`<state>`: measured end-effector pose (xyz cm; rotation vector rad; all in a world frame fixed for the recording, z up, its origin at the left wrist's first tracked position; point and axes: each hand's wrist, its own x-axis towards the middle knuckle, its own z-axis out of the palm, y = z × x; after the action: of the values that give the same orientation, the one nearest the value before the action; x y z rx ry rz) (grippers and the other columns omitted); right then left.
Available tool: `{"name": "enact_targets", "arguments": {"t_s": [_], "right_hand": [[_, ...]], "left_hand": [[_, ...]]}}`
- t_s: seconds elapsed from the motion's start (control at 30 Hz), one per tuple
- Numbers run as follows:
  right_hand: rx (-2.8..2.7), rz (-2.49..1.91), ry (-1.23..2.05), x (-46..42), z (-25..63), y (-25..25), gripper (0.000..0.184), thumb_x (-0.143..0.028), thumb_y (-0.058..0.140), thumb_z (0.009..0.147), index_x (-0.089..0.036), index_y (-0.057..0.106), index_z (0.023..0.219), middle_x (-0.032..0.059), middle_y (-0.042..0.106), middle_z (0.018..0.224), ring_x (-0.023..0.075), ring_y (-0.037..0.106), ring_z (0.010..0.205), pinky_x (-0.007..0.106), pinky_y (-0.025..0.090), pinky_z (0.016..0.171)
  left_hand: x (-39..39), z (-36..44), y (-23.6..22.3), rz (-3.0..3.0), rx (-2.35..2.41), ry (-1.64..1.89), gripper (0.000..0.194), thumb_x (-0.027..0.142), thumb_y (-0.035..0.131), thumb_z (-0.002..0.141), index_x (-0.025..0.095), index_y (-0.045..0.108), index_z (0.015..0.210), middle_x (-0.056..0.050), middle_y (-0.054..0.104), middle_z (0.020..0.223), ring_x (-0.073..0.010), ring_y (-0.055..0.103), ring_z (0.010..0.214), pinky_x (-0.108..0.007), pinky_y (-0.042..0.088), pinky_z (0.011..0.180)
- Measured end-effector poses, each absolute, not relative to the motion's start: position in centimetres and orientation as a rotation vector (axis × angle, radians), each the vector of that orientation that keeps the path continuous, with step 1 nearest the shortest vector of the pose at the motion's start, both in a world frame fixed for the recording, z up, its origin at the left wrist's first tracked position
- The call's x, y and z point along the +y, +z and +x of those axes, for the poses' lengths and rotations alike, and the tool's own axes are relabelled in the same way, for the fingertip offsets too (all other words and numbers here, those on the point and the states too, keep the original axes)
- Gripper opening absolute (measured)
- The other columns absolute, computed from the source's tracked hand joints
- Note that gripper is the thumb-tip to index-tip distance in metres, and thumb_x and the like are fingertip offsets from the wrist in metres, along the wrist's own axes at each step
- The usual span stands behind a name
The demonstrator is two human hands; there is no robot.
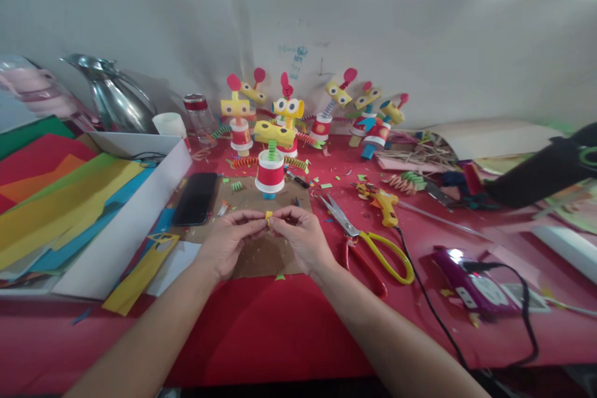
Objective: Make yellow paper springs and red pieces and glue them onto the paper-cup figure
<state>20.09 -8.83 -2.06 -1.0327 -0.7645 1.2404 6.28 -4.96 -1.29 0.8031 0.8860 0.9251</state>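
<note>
Between the fingertips of my left hand and my right hand is a small yellow paper strip, bent or folded. Both hands pinch it above a brown cardboard sheet. Just beyond them stands a paper-cup figure with a red and white body, a green spring neck, a yellow head and orange and green spring arms. A little green paper spring lies on the cardboard. To the right of my right hand rest scissors with yellow handles and a red-handled tool.
Several similar cup figures line the wall. At left are a box of coloured paper, a black phone and a steel jug. A yellow glue gun, its cord and a purple device lie at right.
</note>
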Motion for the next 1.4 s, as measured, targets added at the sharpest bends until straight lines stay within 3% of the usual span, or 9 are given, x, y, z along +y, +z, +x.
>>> {"name": "enact_targets", "arguments": {"t_s": [0.33,0.5,0.67,0.8,0.97,1.4], "right_hand": [[-0.865,-0.999,1.353,-8.6,21.1,-2.0,0.021,-0.028,0.081,0.062,-0.019,0.072,0.078,-0.0008,0.068,0.072,0.0095,0.061,0.063,0.025,0.051,0.066],[-1.051,-1.016,1.218,-8.3,21.2,-2.6,0.016,-0.030,0.077,0.068,-0.021,0.071,0.080,-0.0020,0.067,0.070,0.0107,0.062,0.062,0.026,0.052,0.063],[-1.384,-0.976,0.960,-8.2,21.7,-2.2,0.008,-0.027,0.067,0.078,-0.024,0.073,0.082,0.0010,0.067,0.079,0.0137,0.064,0.069,0.029,0.054,0.066],[-1.621,-0.966,0.707,-8.2,22.5,-2.0,0.016,-0.022,0.061,0.082,-0.027,0.075,0.090,0.0037,0.070,0.085,0.0176,0.065,0.081,0.034,0.053,0.075],[-1.683,-0.955,0.658,-8.3,22.8,-2.2,0.020,-0.022,0.059,0.084,-0.027,0.074,0.097,0.0051,0.072,0.090,0.0187,0.066,0.084,0.035,0.053,0.077],[-1.437,-1.001,0.742,-8.0,21.8,-2.2,0.010,-0.020,0.069,0.074,-0.025,0.076,0.079,0.0030,0.069,0.078,0.0159,0.063,0.075,0.030,0.050,0.070]], "left_hand": [[-4.8,6.1,-1.8,0.914,0.927,0.943,0.029,0.022,0.085,0.052,0.013,0.072,0.077,-0.003,0.072,0.072,-0.0128,0.067,0.067,-0.024,0.051,0.068],[-4.9,6.2,-1.7,0.882,0.944,0.957,0.027,0.020,0.084,0.051,0.013,0.071,0.074,-0.003,0.071,0.069,-0.0134,0.066,0.065,-0.026,0.051,0.068],[-4.9,6.1,-1.2,0.859,0.958,0.957,0.023,0.019,0.084,0.051,0.013,0.072,0.069,-0.002,0.070,0.066,-0.0103,0.063,0.061,-0.023,0.047,0.063],[-4.8,5.9,-1.0,0.813,0.928,0.950,0.021,0.017,0.084,0.049,0.013,0.072,0.066,-0.002,0.070,0.065,-0.0106,0.063,0.061,-0.024,0.047,0.063],[-5.0,5.9,-0.9,0.814,0.922,0.955,0.022,0.019,0.085,0.048,0.013,0.073,0.066,-0.002,0.070,0.066,-0.0107,0.064,0.062,-0.023,0.048,0.063],[-5.3,5.9,-0.7,0.921,0.911,0.982,0.022,0.021,0.083,0.055,0.015,0.073,0.072,-0.002,0.071,0.069,-0.0110,0.064,0.065,-0.024,0.050,0.067]]}}
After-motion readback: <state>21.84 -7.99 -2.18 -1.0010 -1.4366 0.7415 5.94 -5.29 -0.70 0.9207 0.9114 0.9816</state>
